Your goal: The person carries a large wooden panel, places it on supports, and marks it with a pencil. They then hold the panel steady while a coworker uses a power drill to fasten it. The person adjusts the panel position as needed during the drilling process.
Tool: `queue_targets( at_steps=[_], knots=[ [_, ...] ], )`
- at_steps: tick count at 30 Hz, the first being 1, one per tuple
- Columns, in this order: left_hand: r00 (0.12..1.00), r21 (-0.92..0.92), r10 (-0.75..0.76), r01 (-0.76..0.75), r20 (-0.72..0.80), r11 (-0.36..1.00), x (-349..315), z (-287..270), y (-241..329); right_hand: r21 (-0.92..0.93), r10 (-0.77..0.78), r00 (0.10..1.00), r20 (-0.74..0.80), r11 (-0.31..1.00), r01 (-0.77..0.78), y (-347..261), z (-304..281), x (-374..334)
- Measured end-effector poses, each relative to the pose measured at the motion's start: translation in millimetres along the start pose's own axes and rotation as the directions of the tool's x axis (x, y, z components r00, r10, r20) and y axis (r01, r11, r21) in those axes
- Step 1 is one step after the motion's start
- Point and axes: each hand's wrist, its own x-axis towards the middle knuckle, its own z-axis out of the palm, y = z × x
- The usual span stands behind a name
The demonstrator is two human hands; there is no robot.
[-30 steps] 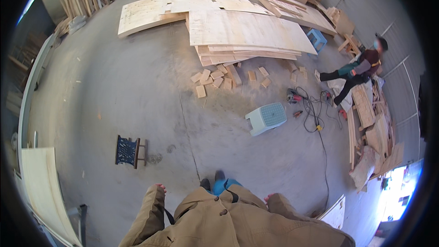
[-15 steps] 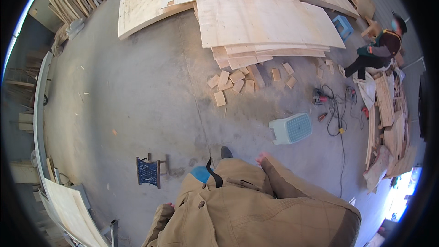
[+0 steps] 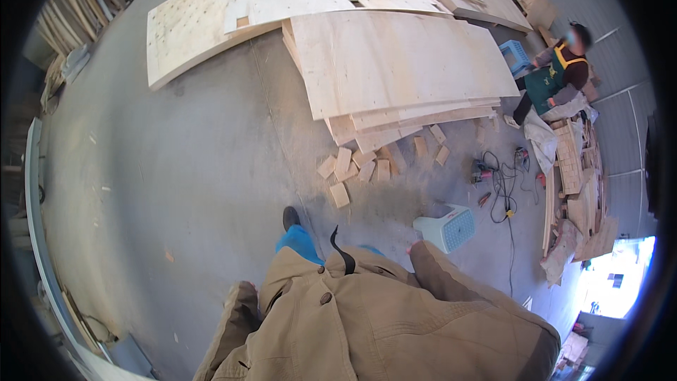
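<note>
Beyond my right sleeve, only a small pinkish part of my right hand [image 3: 413,246] shows; its fingers are mostly hidden. The pale blue-green plastic stool [image 3: 446,228] stands on the floor just past it; whether they touch is unclear. A sliver of my left hand [image 3: 252,285] appears at the left cuff, low beside my body, and its fingers cannot be made out. Nothing can be seen in either hand. Several small wood blocks [image 3: 340,195] lie scattered on the floor ahead, in front of a stack of plywood sheets [image 3: 405,63].
Power tools [image 3: 482,169] with tangled black cords lie on the floor at right. A person [image 3: 557,74] is by a wood pile [image 3: 570,162], near a blue stool [image 3: 515,57]. A long metal rail [image 3: 37,204] runs along the left, with timber strips [image 3: 74,10] at far left.
I have stepped forward, one foot now further ahead on the left. The blue folding seat has left the view. The co-worker has turned, showing more of the green apron.
</note>
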Motion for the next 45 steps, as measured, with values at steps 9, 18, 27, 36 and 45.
queue_targets(
  at_steps=[9,18,27,36,45],
  knots=[
    [0.877,0.391,0.479,-0.428,-0.038,0.815,33,70,403,0.022,0.132,0.982,0.132,0.99,-0.136,-149,57,-6],
    [0.969,0.676,0.229,-0.227,0.089,0.701,23,177,600,-0.171,-0.08,0.969,0.235,0.978,0.122,-372,165,127],
    [0.923,0.731,0.284,-0.381,0.261,0.566,78,364,813,0.188,0.187,0.978,-0.091,0.968,-0.167,-535,105,130],
    [0.972,0.778,-0.002,-0.186,0.234,0.6,207,624,951,0.645,0.606,0.783,-0.137,0.655,-0.393,-598,164,142],
    [0.881,0.615,0.096,-0.398,0.464,0.681,222,786,1005,0.916,0.519,0.817,0.25,0.146,-0.373,-664,234,185]
  ],
)
